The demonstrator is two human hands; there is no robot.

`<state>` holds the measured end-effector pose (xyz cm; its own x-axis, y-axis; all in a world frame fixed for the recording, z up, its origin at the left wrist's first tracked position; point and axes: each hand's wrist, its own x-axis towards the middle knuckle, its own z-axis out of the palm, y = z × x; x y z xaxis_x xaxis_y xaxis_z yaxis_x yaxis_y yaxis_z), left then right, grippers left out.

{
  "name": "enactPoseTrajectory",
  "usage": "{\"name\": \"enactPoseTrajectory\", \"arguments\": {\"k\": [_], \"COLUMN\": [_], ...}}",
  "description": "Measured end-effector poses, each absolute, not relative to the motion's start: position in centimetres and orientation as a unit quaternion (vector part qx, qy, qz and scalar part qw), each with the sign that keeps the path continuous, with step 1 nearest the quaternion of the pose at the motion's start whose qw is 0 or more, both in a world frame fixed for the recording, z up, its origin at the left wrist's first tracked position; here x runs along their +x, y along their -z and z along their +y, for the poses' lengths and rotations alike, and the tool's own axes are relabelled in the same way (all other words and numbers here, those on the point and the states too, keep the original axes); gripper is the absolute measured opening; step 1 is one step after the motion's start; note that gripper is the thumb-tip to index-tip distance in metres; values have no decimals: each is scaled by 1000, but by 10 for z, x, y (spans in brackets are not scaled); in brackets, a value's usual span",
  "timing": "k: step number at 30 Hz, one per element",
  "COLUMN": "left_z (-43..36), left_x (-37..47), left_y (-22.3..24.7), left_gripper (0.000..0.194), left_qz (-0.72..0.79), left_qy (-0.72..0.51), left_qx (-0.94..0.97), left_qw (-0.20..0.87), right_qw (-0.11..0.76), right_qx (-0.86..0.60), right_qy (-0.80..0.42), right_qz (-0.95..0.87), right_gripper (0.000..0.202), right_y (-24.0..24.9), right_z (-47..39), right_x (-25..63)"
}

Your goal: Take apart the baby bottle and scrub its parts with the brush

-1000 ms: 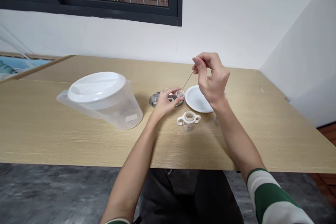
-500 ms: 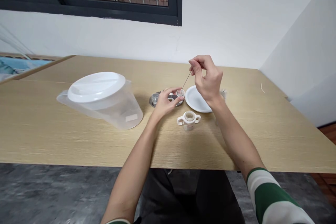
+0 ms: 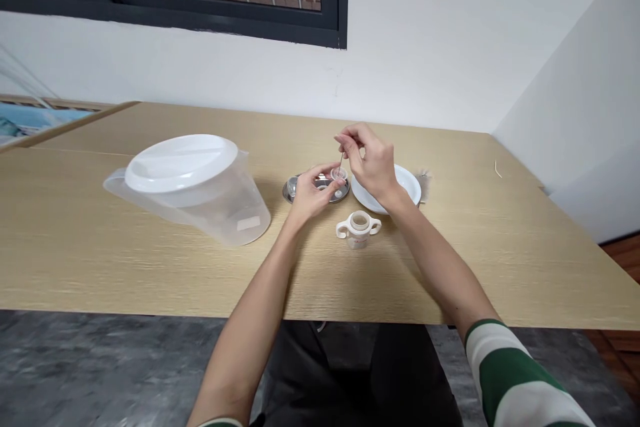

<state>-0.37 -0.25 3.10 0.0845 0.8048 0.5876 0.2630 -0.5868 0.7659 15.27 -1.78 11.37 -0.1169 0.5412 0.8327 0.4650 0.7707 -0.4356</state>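
Note:
Above an oval metal tray (image 3: pixel 327 199), my left hand (image 3: pixel 315 192) holds a small round clear piece (image 3: pixel 339 175) between thumb and fingers. My right hand (image 3: pixel 369 159) pinches a thin stick (image 3: pixel 341 161), whose lower end reaches into the round piece. A small clear cup (image 3: pixel 292 185) is at the tray's left end. Beside the tray lies a white plate (image 3: pixel 407 187), partly behind my right hand. In front of them stands a bottle body with two white handles (image 3: pixel 359 229), its top uncovered.
A large translucent pitcher with a white lid (image 3: pixel 200 193) stands on the wooden table (image 3: pixel 200 280) at the left. A grey bristly item (image 3: pixel 425 185) lies right of the plate, and a thin pale strip (image 3: pixel 498 169) farther right. Behind is a white wall.
My right hand has moved left and down with the stick, which now stands steeper and reaches deeper into the round piece. More of the plate and the grey item shows.

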Motion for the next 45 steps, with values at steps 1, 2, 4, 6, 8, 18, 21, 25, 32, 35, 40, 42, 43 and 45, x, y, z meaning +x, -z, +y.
{"name": "enactPoseTrajectory", "arguments": {"k": [1,2,4,6,8,18,21,25,32,35,40,42,43,45], "left_z": [-2,-2,-2,-3,-3,-2,-2,-2,1,1,1,0,0,1], "left_x": [-3,-3,-3,-3,-3,-2,-2,-3,-3,-3,-3,-3,-3,-3], "left_y": [-31,-31,-31,-31,-31,-30,-31,-30,-26,-26,-28,-29,-29,-29], "left_gripper": [41,42,43,44,45,45,45,48,51,51,52,53,54,56], "left_qz": [385,387,391,389,386,393,394,391,387,388,378,376,376,377], "left_qy": [-560,-561,-561,-560,-558,-553,-556,-560,-563,-566,-577,-582,-583,-581], "left_qx": [692,689,685,686,688,686,686,683,676,673,669,668,668,670], "left_qw": [244,246,250,254,257,262,254,259,276,276,277,272,269,267], "right_qw": [569,565,558,554,552,531,529,523,503,498,506,506,504,494], "right_qx": [-339,-343,-350,-354,-355,-365,-369,-374,-384,-390,-378,-375,-377,-384], "right_qy": [-36,-39,-46,-52,-56,-74,-78,-89,-109,-110,-112,-111,-108,-101], "right_qz": [-748,-750,-751,-752,-753,-761,-761,-760,-767,-767,-767,-769,-770,-773], "right_gripper": [35,34,34,32,31,27,25,23,21,21,19,19,18,17], "right_y": [-112,-110,-107,-105,-103,-98,-99,-100,-102,-102,-100,-100,-100,-99], "right_z": [-17,-15,-12,-9,-6,0,0,0,-2,-2,-1,0,0,0], "right_x": [152,151,152,153,154,154,155,156,155,155,155,155,155,155]}}
